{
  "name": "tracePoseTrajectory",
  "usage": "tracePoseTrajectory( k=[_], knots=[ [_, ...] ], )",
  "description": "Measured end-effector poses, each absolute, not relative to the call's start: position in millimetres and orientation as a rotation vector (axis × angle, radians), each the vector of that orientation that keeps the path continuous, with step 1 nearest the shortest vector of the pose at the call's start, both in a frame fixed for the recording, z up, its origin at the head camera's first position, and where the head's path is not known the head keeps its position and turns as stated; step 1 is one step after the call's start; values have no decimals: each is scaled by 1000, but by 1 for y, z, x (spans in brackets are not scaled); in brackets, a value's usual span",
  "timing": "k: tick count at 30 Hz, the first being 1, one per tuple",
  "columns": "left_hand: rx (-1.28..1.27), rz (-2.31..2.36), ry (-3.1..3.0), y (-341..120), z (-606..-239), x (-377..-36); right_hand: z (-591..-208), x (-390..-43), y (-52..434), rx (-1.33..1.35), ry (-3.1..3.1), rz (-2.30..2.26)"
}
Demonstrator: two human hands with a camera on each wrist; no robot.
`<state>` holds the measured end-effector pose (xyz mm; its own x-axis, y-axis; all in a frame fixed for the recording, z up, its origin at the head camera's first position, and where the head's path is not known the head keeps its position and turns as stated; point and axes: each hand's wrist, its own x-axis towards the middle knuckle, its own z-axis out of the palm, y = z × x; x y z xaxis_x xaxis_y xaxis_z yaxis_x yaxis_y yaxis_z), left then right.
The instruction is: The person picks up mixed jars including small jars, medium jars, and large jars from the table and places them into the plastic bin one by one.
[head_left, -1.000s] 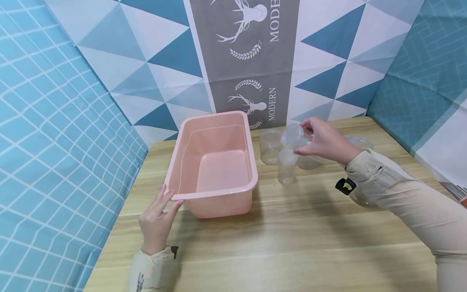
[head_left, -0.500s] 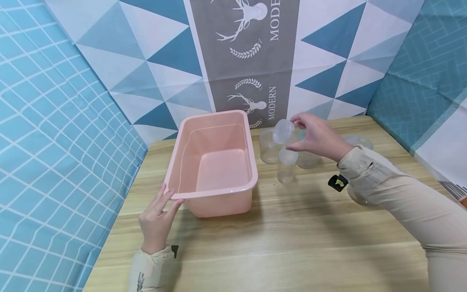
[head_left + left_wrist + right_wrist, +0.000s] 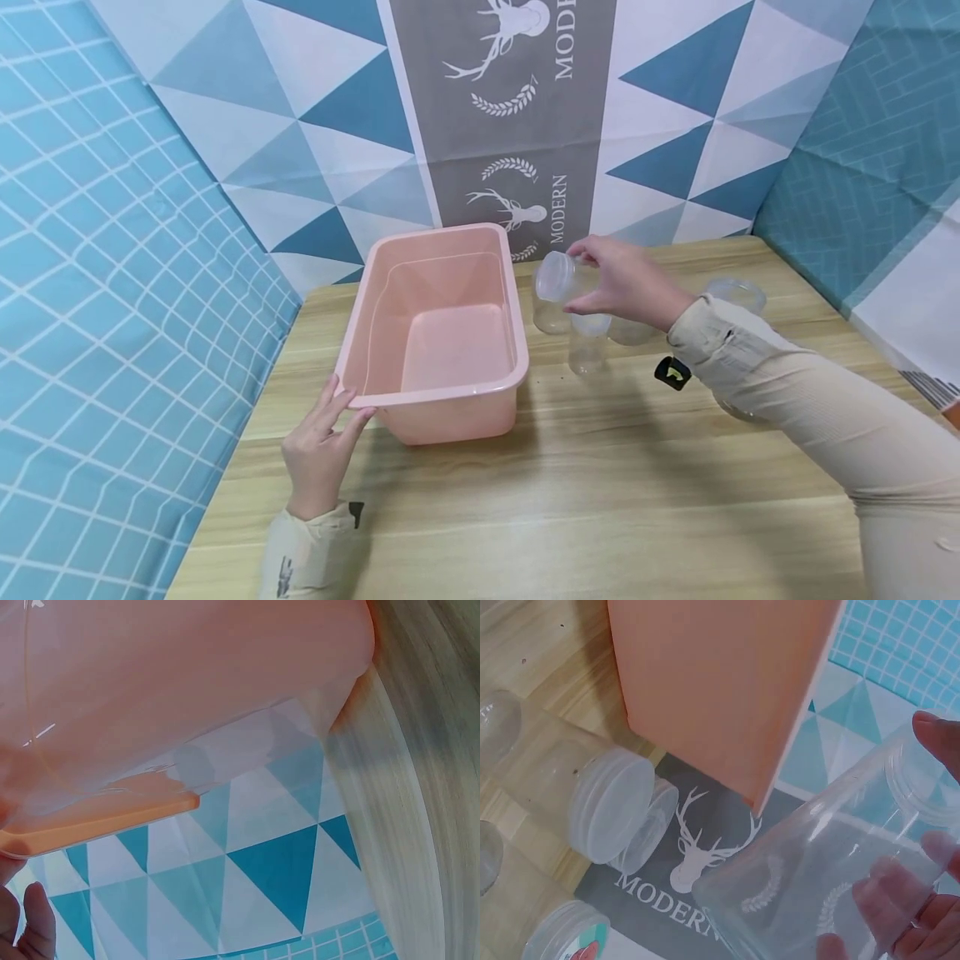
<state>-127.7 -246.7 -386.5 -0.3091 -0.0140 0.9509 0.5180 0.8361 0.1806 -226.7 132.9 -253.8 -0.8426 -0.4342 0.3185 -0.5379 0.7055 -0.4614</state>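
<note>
Gripping a clear lidded jar (image 3: 558, 277) tipped on its side, your right hand (image 3: 622, 283) holds it in the air just right of the pink tub (image 3: 435, 400), above other clear jars (image 3: 587, 346) standing on the worktop (image 3: 600, 492). Your left hand (image 3: 318, 454) rests with straight fingers touching the tub's near left corner rim.
</note>
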Motion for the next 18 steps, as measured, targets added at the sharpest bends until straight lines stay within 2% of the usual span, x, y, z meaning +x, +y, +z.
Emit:
tracePoseTrajectory(
  k=[7, 18],
  knots=[
    [-374, -565, -1824, -247, -387, -128, -253, -228, 124, 876, -2676, 771],
    [-373, -563, -1798, -247, -389, -130, -253, -228, 113, 876, -2654, 766]
  ],
)
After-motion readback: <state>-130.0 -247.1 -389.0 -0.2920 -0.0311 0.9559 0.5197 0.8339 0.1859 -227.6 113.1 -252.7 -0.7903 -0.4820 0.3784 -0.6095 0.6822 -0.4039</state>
